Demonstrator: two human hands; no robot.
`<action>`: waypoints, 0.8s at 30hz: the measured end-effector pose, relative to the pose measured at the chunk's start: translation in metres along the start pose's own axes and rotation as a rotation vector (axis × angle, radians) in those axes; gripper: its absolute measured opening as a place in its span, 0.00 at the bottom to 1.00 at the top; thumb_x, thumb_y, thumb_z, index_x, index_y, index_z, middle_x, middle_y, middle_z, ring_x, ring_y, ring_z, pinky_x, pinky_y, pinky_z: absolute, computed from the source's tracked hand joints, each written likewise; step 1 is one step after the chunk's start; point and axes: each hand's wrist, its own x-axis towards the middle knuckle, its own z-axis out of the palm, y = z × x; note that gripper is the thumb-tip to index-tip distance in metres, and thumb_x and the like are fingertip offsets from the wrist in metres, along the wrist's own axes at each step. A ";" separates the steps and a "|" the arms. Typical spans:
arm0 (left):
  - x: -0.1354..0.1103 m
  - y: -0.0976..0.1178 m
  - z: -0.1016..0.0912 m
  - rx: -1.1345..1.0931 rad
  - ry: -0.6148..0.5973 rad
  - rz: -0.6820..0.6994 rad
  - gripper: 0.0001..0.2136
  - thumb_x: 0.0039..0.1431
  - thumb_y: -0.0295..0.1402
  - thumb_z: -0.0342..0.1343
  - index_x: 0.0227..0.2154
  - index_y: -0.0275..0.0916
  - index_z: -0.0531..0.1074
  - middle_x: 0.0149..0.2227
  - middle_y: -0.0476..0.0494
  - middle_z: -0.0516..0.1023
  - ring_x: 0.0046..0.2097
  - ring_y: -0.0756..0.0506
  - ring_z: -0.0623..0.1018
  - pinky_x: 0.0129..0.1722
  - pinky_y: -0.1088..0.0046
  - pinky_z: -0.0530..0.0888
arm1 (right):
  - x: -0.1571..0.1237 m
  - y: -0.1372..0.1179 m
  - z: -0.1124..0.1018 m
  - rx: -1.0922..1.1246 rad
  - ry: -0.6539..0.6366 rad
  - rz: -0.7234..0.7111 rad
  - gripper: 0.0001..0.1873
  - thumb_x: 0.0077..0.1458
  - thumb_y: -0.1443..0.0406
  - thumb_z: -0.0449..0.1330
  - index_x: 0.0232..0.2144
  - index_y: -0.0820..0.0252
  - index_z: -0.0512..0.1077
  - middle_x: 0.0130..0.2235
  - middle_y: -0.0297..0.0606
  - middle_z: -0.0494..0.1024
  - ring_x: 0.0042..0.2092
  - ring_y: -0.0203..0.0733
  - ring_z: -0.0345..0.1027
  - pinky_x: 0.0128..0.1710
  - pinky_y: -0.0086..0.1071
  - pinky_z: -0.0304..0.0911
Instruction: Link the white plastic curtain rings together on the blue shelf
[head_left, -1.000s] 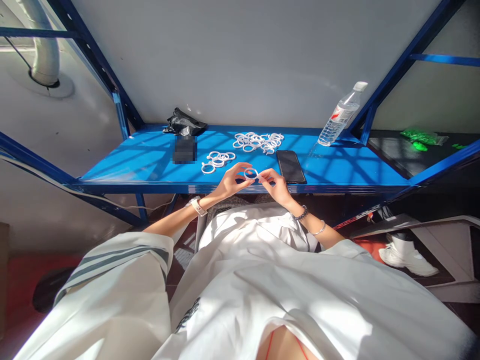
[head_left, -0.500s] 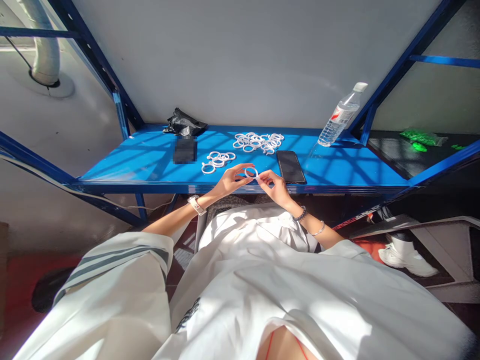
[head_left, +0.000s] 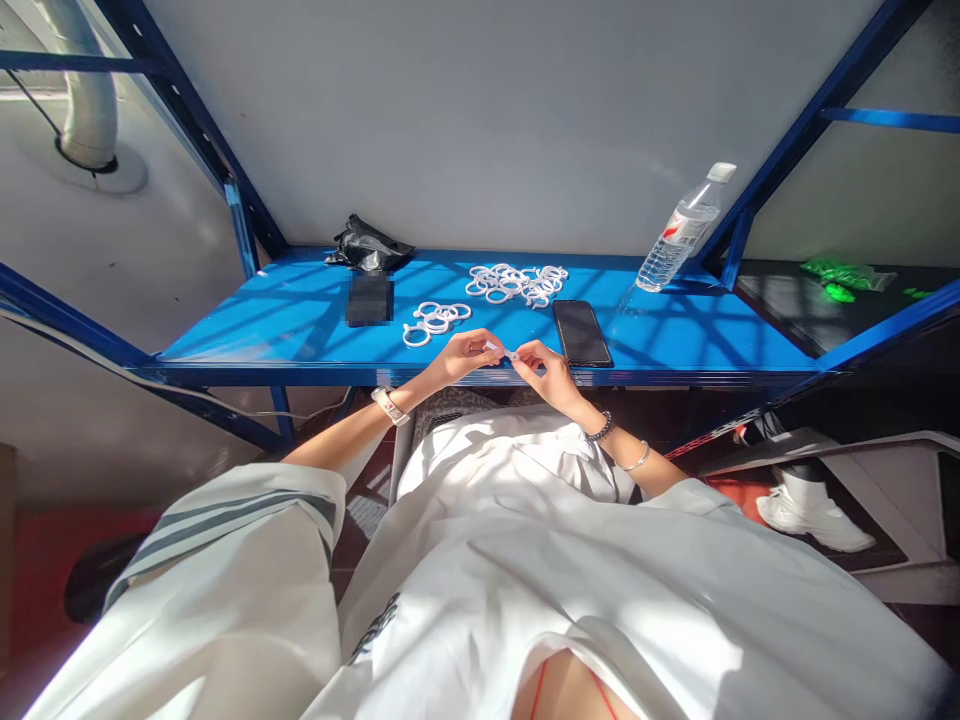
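My left hand (head_left: 461,357) and my right hand (head_left: 546,372) meet over the front edge of the blue shelf (head_left: 300,320), fingers pinched together on a small white plastic ring (head_left: 501,351) held between them. The ring shows mostly edge-on and is partly hidden by my fingertips. A small cluster of white rings (head_left: 435,319) lies just beyond my left hand. A larger pile of white rings (head_left: 516,283) lies farther back, near the shelf's middle.
A black phone (head_left: 580,333) lies face up right of my hands. A clear water bottle (head_left: 681,233) leans at the back right. A crumpled black bag (head_left: 367,245) sits at the back left. Blue frame posts flank the shelf. Another person's white shoe (head_left: 814,513) is at lower right.
The ring was held up flat and open between my fingertips; now both hands have closed tighter on it and dropped slightly, so it shows mostly edge-on.
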 end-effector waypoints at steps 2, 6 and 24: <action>0.000 -0.001 0.000 0.016 0.000 -0.020 0.23 0.49 0.53 0.65 0.34 0.35 0.75 0.30 0.44 0.78 0.34 0.47 0.78 0.37 0.71 0.75 | 0.000 0.000 0.000 0.005 -0.002 0.002 0.16 0.59 0.50 0.58 0.34 0.56 0.71 0.33 0.37 0.79 0.33 0.39 0.72 0.34 0.33 0.67; 0.000 0.002 0.002 0.043 -0.009 -0.026 0.24 0.48 0.54 0.65 0.31 0.34 0.75 0.28 0.45 0.77 0.33 0.47 0.77 0.36 0.71 0.74 | 0.000 0.000 -0.001 0.013 -0.010 0.016 0.14 0.59 0.52 0.58 0.37 0.56 0.70 0.31 0.35 0.78 0.33 0.38 0.73 0.35 0.32 0.67; -0.002 0.006 0.003 0.169 -0.044 0.040 0.27 0.57 0.58 0.53 0.23 0.35 0.73 0.24 0.47 0.72 0.29 0.50 0.72 0.31 0.74 0.69 | -0.001 -0.003 -0.003 0.041 -0.068 0.018 0.14 0.61 0.54 0.57 0.44 0.55 0.70 0.27 0.32 0.77 0.30 0.39 0.73 0.35 0.33 0.68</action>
